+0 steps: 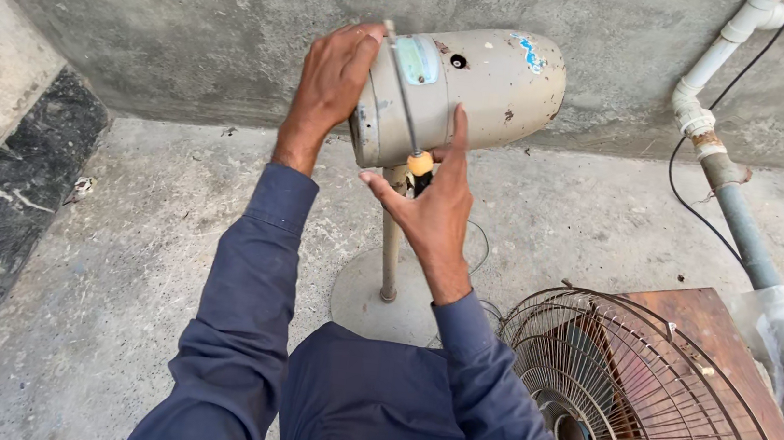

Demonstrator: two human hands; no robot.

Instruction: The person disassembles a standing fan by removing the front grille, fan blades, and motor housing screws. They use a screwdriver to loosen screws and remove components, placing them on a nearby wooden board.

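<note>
motor housing [483, 89]: upper centre of the frame, beige painted metal drum lying on its side atop the stand; paint chipped, rust specks, a torn pale sticker and a small dark hole on top.
handling: judged rigid and fairly heavy for its size, top-heavy on the thin pole; smooth curved shell looks likely to slip under one palm, so best held across the front rim and round the barrel.
left hand [329, 82]: fingers curled over the front edge of the housing, gripping it at its left end.
right hand [433, 200]: fingers and thumb spread partly open, against the underside of the housing, around the yellow-and-black handle of a screwdriver [420, 165]; how firmly it closes on it, I cannot tell.
screwdriver shaft: thin steel rod running up across the housing face towards the top rim.
stand pole [391, 249]: slim, dull metal tube, upright below the housing.
base [373, 305]: flat round disc on the floor, lower centre, dusty.
fan guard [636, 391]: lower right, wire cage of thin radial ribs, rusty, springy-looking, easily bent; lies on a reddish-brown board [710, 331].
floor [117, 249]: rough grey concrete, gritty.
wall pipe [716, 89]: upper right, white plastic joining grey metal, black cable beside it.
</note>
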